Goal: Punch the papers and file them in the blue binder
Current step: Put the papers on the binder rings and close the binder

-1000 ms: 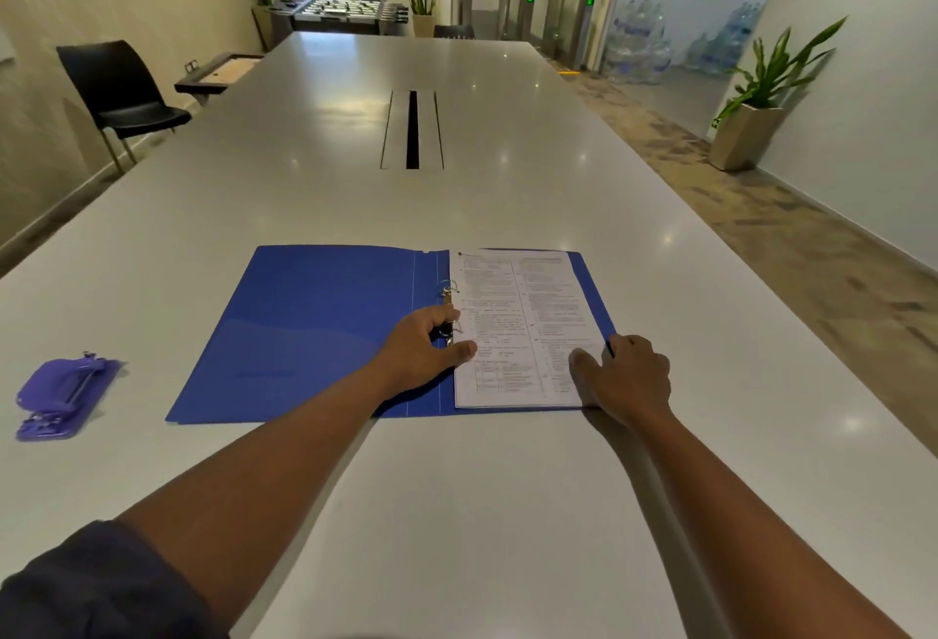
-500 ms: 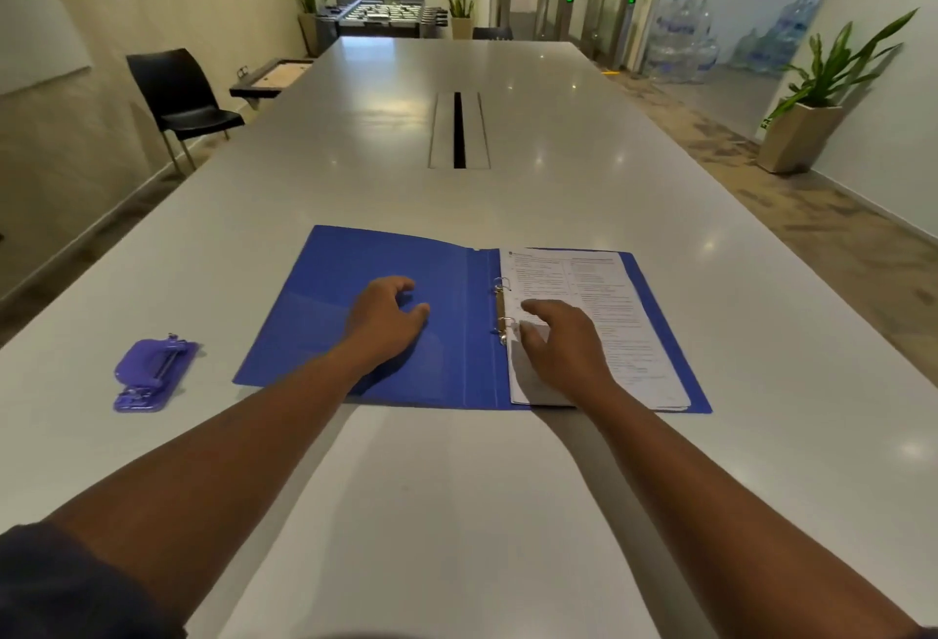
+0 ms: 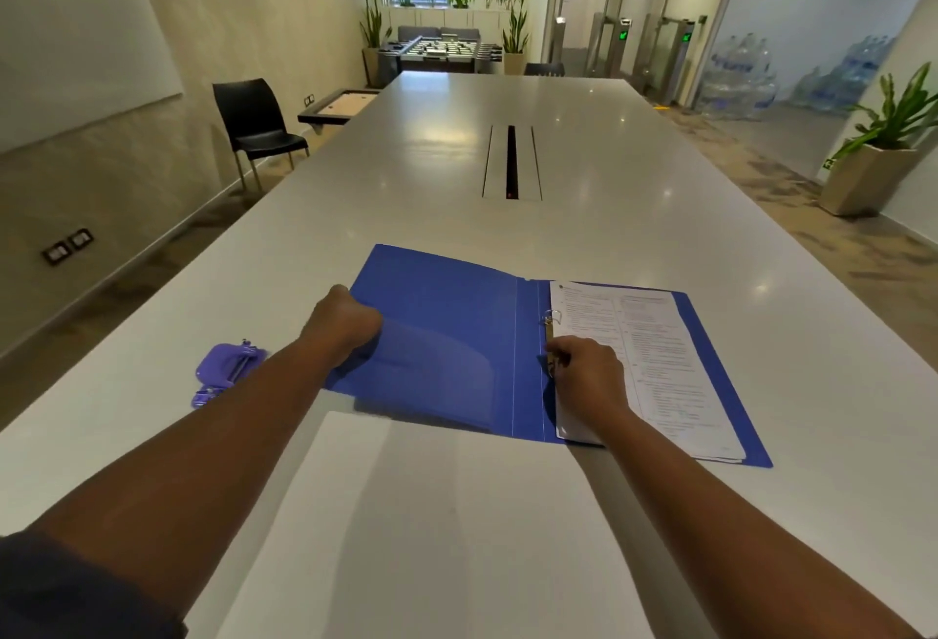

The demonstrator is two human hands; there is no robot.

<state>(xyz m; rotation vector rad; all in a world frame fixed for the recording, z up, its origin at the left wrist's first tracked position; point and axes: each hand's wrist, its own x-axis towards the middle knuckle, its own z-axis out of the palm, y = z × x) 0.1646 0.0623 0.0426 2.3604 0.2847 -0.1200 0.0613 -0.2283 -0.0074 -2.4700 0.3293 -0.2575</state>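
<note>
Stretching away from the viewer, the long pale surface (image 3: pixel 634 171) carries the open blue binder (image 3: pixel 457 334) near its close end, with the papers (image 3: pixel 660 349) lying on the binder's right half, threaded on the rings (image 3: pixel 552 318). At the left cover's outer edge, which looks lifted, the left hand (image 3: pixel 342 321) has a clenched grip on the cover. Resting on the papers beside the rings, the right hand (image 3: pixel 589 374) curls its fingers; whether they pinch anything I cannot tell. Left of the binder lies the purple hole punch (image 3: pixel 228 369).

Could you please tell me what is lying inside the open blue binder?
Printed white papers lie on the open blue binder's metal rings. The right hand hides the lower ring.
</note>
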